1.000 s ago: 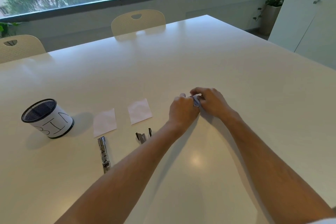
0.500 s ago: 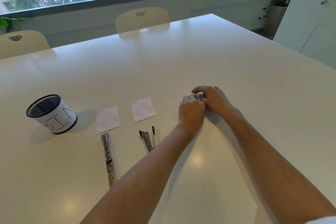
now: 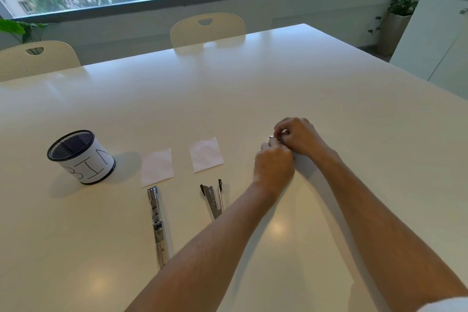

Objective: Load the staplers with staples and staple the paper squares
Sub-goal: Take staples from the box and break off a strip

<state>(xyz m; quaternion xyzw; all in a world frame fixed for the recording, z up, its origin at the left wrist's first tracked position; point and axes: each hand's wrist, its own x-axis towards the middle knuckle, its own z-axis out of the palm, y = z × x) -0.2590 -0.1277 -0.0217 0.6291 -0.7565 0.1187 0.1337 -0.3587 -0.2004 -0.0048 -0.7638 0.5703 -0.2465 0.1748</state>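
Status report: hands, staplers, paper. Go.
Left hand and right hand pinch something small together, too hidden to name. Both staplers lie open, untouched. Paper squares unstapled. Nothing in the way.

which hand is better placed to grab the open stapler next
Left, probably. The left hand sits nearer the open stapler; the right hand lies farther off and pinches a small metal piece.

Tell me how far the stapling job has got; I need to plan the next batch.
Done: both staplers, the long one and the short one, lie opened on the table. In hand: the left hand and right hand pinch a small metallic item, probably staples, too small to confirm. Left: loading both staplers and stapling the two paper squares, which lie flat beyond them.
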